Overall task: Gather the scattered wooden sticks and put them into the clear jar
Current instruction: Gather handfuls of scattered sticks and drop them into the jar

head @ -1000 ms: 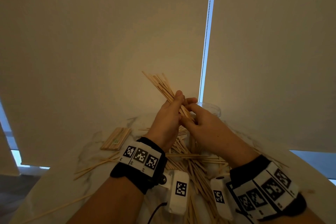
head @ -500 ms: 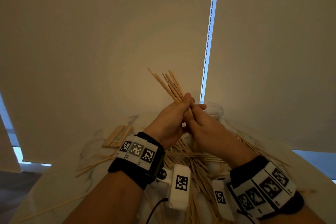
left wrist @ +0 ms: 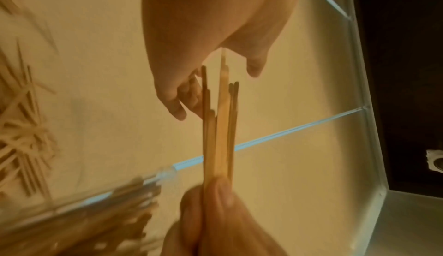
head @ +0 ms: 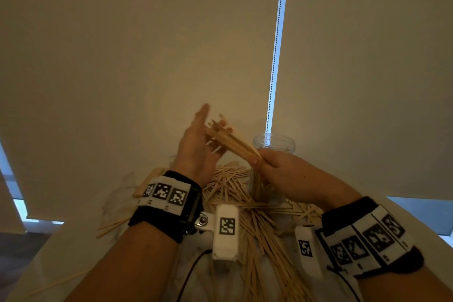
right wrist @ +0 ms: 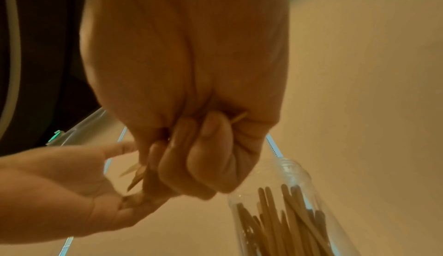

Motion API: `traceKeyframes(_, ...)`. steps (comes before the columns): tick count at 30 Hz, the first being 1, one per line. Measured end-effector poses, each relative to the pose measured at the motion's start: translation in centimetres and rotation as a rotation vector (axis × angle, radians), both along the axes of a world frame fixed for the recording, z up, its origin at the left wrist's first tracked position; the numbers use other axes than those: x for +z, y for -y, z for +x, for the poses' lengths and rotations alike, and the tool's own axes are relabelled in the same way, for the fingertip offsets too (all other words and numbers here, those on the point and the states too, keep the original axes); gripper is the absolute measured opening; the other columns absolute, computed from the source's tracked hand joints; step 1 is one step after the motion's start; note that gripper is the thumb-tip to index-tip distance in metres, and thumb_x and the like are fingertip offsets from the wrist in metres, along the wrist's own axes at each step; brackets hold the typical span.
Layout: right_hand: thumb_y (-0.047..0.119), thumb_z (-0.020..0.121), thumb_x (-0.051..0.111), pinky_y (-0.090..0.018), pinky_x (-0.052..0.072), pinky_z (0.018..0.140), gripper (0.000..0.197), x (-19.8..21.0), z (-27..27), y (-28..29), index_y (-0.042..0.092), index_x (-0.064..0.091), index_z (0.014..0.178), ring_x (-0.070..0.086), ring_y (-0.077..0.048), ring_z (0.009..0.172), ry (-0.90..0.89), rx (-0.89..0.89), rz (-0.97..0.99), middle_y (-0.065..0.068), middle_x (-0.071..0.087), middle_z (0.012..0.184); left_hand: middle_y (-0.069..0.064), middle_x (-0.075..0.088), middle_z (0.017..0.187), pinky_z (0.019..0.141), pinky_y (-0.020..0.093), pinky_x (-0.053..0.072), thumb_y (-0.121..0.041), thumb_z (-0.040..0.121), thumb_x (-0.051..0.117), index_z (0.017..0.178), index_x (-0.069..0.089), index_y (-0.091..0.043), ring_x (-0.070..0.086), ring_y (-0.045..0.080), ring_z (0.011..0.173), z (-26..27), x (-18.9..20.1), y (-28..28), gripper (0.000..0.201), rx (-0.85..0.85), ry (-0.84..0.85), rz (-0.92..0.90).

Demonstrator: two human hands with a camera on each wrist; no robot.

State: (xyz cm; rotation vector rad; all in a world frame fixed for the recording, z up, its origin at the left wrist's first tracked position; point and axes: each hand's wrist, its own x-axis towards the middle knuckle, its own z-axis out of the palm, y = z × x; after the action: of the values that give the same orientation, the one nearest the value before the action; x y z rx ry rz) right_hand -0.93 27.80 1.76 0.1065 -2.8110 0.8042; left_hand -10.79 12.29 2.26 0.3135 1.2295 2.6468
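My right hand (head: pixel 272 167) grips the near end of a bundle of wooden sticks (head: pixel 232 141), fist curled round it (right wrist: pixel 187 89). The bundle slants up and to the left. My left hand (head: pixel 196 140) is open at the bundle's far end, fingers spread, palm (right wrist: pixel 59 193) facing the stick tips. The clear jar (head: pixel 282 142) stands upright just behind my right hand, and several sticks (right wrist: pixel 275 212) stand in it. A scattered pile of sticks (head: pixel 245 203) lies on the table below both wrists.
The white marble-look table (head: pixel 73 252) carries a neat stack of sticks (head: pixel 149 181) at its far left and a few loose ones (head: pixel 112 225) by the left edge. Pale roller blinds (head: pixel 147 44) hang close behind the table.
My left hand has let go of the bundle and opened at its far end. The bundle now lies flatter, held by my right hand alone, which has shifted right toward the jar.
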Motion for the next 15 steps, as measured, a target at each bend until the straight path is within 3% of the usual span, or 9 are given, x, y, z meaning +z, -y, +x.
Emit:
traceKeyframes(2, 0.048, 0.103, 0.034, -0.027, 0.051, 0.071, 0.039, 0.1, 0.3, 0.1, 0.02, 0.06, 0.105, 0.062, -0.012, 0.077, 0.076, 0.052, 0.02, 0.001, 0.065, 0.085, 0.011, 0.07, 0.115, 0.097, 0.05, 0.052, -0.048, 0.093, 0.061, 0.13, 0.047, -0.017, 0.07, 0.029, 0.105, -0.8, 0.2, 1.2, 0.05, 0.055, 0.019, 0.012)
traceKeyframes(5, 0.046, 0.103, 0.037, -0.037, 0.054, 0.084, 0.035, 0.0, 0.3, 0.9, 0.02, 0.061, 0.105, 0.066, -0.022, 0.092, 0.124, 0.109, 0.019, -0.006, 0.069, 0.098, 0.015, 0.074, 0.111, 0.089, 0.047, 0.057, -0.028, 0.102, 0.051, 0.128, 0.055, -0.006, 0.073, 0.03, 0.098, -0.6, 0.2, 1.3, 0.034, -0.002, -0.039, -0.104)
traceKeyframes(7, 0.047, 0.102, 0.042, -0.038, 0.055, 0.082, 0.034, -0.1, 0.1, 1.4, 0.019, 0.062, 0.103, 0.068, -0.022, 0.087, 0.119, 0.107, 0.034, -0.007, 0.07, 0.094, 0.018, 0.075, 0.103, 0.082, 0.043, 0.061, -0.018, 0.103, 0.046, 0.12, 0.058, -0.001, 0.074, 0.029, 0.086, 0.0, 0.1, 0.5, 0.027, -0.044, -0.097, -0.201)
traceKeyframes(12, 0.056, 0.095, 0.048, -0.038, 0.057, 0.075, 0.042, -0.3, 0.0, 1.2, 0.019, 0.067, 0.097, 0.069, -0.021, 0.077, 0.066, 0.061, 0.054, -0.007, 0.071, 0.084, 0.014, 0.074, 0.087, 0.069, 0.039, 0.059, -0.018, 0.104, 0.042, 0.111, 0.058, -0.003, 0.072, 0.026, 0.076, 0.8, -0.3, -0.5, 0.023, -0.088, -0.137, -0.316)
traceKeyframes(15, 0.047, 0.098, 0.048, -0.039, 0.055, 0.072, 0.038, -0.2, 0.0, 1.0, 0.013, 0.066, 0.093, 0.066, -0.027, 0.077, 0.034, 0.053, 0.059, -0.012, 0.068, 0.084, 0.011, 0.074, 0.087, 0.074, 0.039, 0.057, -0.013, 0.104, 0.044, 0.119, 0.057, -0.006, 0.072, 0.026, 0.078, 0.6, -0.2, -0.2, 0.021, -0.111, -0.146, -0.32)
